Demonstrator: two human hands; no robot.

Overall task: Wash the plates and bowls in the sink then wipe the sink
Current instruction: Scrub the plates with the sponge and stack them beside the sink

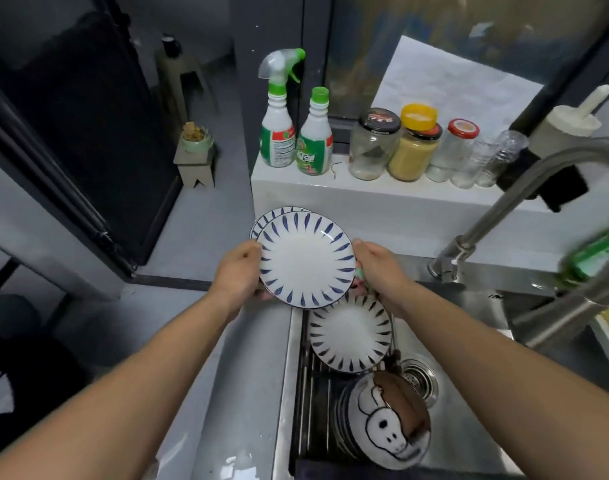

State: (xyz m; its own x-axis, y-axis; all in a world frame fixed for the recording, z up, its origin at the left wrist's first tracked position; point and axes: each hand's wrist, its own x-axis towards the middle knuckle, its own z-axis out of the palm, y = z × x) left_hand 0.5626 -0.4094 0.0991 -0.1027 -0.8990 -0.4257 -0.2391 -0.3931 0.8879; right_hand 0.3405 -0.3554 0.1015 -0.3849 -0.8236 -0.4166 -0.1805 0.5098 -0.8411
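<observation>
I hold a white plate with blue leaf marks (306, 259) above the sink's left rim. My left hand (239, 271) grips its left edge and my right hand (379, 268) grips its right edge, with something green and pink tucked under the fingers. Behind it a second matching plate (265, 218) peeks out on the counter. A third such plate (350, 336) leans in the steel sink (469, 427) on a dark ribbed rack (313, 403). Below it stands a stack of bowls, the front bowl (388, 424) bearing a cartoon face.
A steel tap (510, 206) arches over the sink from the right, and the drain strainer (419, 377) lies beside the bowls. On the white ledge stand two green-capped bottles (296, 133) and several jars (410, 147). A green blur (590, 261) shows at right.
</observation>
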